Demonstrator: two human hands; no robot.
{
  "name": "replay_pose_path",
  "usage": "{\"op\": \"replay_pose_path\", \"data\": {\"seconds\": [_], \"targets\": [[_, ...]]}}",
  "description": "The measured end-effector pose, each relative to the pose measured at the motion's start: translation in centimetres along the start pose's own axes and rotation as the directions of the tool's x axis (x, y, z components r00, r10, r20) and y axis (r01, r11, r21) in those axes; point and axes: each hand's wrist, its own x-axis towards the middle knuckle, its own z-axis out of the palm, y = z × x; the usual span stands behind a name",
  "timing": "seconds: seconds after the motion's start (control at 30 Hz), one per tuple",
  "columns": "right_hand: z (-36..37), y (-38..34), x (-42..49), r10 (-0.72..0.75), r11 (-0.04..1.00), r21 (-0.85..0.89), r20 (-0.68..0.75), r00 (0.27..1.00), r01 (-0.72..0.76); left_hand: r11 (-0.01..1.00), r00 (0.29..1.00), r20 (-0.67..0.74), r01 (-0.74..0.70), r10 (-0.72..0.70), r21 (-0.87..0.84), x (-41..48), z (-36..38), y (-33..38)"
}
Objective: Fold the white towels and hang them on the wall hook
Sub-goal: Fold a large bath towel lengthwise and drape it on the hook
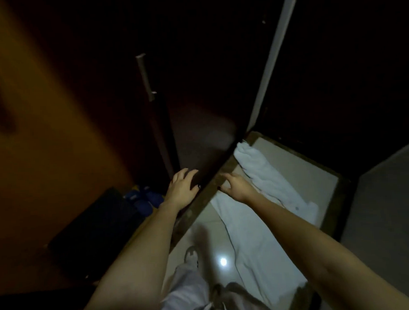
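Note:
A bunched white towel (260,173) and a flatter white towel (249,237) lie against the pale surface to the right of a dark door's edge (200,197). My left hand (182,186) rests with spread fingers on the dark door face, left of that edge. My right hand (235,186) is on the other side, its fingers stretched along the door edge and its wrist over the upper part of the flat towel, just beside the bunched one. Neither hand clearly grips a towel. No hook is visible in the dim light.
A long metal door handle (145,75) sits higher on the dark door. Blue slippers (142,197) and a dark mat (96,230) lie at the lower left. A white frame strip (272,58) rises at the right. A grey wall (388,205) closes the right side. My foot (191,256) stands on glossy tile.

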Motion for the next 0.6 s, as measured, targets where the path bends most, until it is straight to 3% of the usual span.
{"op": "replay_pose_path", "data": {"seconds": [0.23,0.43,0.6], "targets": [[0.1,9.5,-2.0,0.303,0.949,0.094,-0.009,0.953,-0.301,0.981,0.938,0.311,-0.183,0.153,0.069,7.3,5.4,5.3],[-1.6,14.4,2.1,0.503,0.856,0.175,-0.064,0.862,-0.487,0.947,0.875,0.417,-0.309,0.247,0.088,17.0,7.5,8.1],[-1.4,17.2,4.5,0.599,0.772,0.274,-0.011,0.801,-0.574,0.909,0.823,0.487,-0.397,0.291,0.127,23.3,9.5,10.2]]}}
